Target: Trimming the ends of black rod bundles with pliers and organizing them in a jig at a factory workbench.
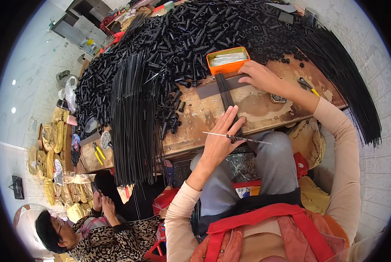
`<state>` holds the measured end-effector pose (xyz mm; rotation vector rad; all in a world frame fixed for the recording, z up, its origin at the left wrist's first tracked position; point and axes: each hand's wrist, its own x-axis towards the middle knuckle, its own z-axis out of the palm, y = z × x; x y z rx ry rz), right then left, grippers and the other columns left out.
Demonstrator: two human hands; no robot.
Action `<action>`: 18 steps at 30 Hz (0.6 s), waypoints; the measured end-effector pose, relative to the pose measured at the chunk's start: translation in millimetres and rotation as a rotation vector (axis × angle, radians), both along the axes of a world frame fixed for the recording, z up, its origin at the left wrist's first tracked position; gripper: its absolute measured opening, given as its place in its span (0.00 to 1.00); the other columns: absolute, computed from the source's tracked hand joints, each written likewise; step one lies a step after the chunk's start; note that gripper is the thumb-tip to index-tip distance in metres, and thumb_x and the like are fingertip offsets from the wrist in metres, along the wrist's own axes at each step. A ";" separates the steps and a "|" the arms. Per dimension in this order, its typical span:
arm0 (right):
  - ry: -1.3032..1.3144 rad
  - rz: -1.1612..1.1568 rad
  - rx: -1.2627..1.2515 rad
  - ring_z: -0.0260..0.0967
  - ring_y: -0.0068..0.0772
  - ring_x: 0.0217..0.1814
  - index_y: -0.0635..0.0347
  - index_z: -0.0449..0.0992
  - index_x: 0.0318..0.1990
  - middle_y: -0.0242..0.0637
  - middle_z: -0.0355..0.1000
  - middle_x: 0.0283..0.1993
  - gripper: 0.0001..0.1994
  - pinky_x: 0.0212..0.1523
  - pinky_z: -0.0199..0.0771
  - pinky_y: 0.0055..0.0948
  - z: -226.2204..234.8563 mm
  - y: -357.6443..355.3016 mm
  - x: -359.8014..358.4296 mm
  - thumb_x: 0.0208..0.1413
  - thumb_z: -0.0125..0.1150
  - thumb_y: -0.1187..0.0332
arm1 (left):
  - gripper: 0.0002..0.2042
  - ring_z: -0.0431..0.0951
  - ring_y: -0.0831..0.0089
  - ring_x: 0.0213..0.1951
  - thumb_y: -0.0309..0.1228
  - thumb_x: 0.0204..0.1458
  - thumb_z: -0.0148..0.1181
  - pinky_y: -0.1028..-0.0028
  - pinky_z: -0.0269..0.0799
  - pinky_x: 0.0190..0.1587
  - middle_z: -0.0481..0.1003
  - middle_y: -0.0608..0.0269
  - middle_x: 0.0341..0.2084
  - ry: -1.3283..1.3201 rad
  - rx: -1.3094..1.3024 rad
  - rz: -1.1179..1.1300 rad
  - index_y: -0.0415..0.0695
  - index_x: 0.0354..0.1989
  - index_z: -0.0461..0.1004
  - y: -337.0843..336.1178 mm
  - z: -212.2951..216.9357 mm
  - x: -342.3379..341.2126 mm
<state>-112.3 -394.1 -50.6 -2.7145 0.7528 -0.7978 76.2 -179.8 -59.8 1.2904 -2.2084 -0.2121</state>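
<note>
My left hand [221, 135] lies with fingers stretched and spread over a bundle of thin black rods [227, 97] on the wooden table. A thin metal rod [260, 141] with a dark middle section crosses that hand; whether the fingers grip it I cannot tell. At the right front corner of an orange tin [225, 67] is my right hand [263, 78], thumb and fingers apart, nothing visible between them. Pale thin sticks [229, 58] fill the tin. Beneath the bundle's far part runs a flat grey strip [208, 91].
A large heap of black tubular parts [178, 35] covers the table's back. Long black rods [134, 118] overhang its left front, more [348, 74] the right end. Yellow-handled pliers [309, 86] and a small dish [277, 98] lie right. A co-worker [104, 231] sits left.
</note>
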 end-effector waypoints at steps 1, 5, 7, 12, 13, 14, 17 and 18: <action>-0.008 0.004 -0.058 0.69 0.48 0.48 0.62 0.76 0.39 0.43 0.73 0.41 0.11 0.50 0.70 0.41 2.4 -0.2 5.0 0.54 0.62 0.64 | 0.34 0.56 0.55 0.68 0.35 0.37 0.74 0.57 0.60 0.65 0.56 0.54 0.67 0.002 0.003 -0.004 0.50 0.58 0.69 -2.3 -3.2 0.9; 0.094 0.002 -0.061 0.70 0.45 0.45 0.60 0.76 0.39 0.40 0.72 0.37 0.10 0.45 0.72 0.38 17.4 -17.8 19.2 0.53 0.63 0.65 | 0.39 0.55 0.55 0.69 0.36 0.35 0.75 0.58 0.57 0.67 0.54 0.52 0.68 -0.096 0.007 0.058 0.54 0.62 0.67 -0.1 9.1 -1.0; 0.046 -0.037 -0.301 0.71 0.44 0.42 0.59 0.76 0.37 0.39 0.72 0.36 0.08 0.41 0.73 0.37 31.8 -42.1 30.2 0.53 0.62 0.66 | 0.40 0.54 0.54 0.69 0.37 0.34 0.75 0.58 0.55 0.67 0.53 0.51 0.69 -0.173 0.007 0.102 0.55 0.63 0.66 -2.3 12.1 -2.9; 0.372 0.010 0.038 0.75 0.48 0.37 0.64 0.78 0.30 0.44 0.76 0.31 0.05 0.38 0.74 0.40 30.9 -101.3 60.6 0.47 0.62 0.71 | 0.43 0.49 0.52 0.70 0.37 0.35 0.74 0.57 0.49 0.70 0.49 0.47 0.69 -0.195 0.050 0.039 0.58 0.66 0.61 -8.7 3.9 -1.5; 0.371 0.021 0.039 0.75 0.48 0.37 0.64 0.78 0.30 0.44 0.76 0.31 0.05 0.38 0.74 0.40 30.5 -98.9 65.1 0.47 0.62 0.71 | 0.43 0.48 0.52 0.71 0.37 0.36 0.73 0.57 0.47 0.70 0.49 0.46 0.70 -0.257 0.056 0.048 0.58 0.67 0.61 -6.8 5.3 -0.5; 0.375 -0.017 -0.003 0.75 0.48 0.37 0.64 0.78 0.30 0.45 0.76 0.31 0.06 0.38 0.74 0.40 29.6 -95.5 66.9 0.47 0.62 0.71 | 0.44 0.47 0.52 0.71 0.36 0.37 0.72 0.56 0.45 0.71 0.48 0.46 0.70 -0.322 0.076 0.047 0.57 0.68 0.59 -5.8 8.5 0.3; 0.280 -0.054 -0.026 0.75 0.48 0.37 0.64 0.78 0.31 0.44 0.76 0.32 0.05 0.38 0.74 0.41 32.8 -89.6 62.2 0.48 0.61 0.72 | 0.45 0.46 0.52 0.72 0.35 0.36 0.73 0.56 0.45 0.71 0.47 0.45 0.70 -0.360 0.019 0.081 0.57 0.68 0.58 -4.5 15.5 1.6; 0.180 -0.054 -0.013 0.75 0.48 0.37 0.64 0.78 0.31 0.44 0.75 0.32 0.05 0.38 0.74 0.41 34.6 -87.6 57.8 0.49 0.60 0.72 | 0.45 0.46 0.52 0.72 0.35 0.36 0.73 0.56 0.45 0.71 0.47 0.45 0.70 -0.356 0.023 0.079 0.57 0.68 0.58 -4.4 15.1 1.9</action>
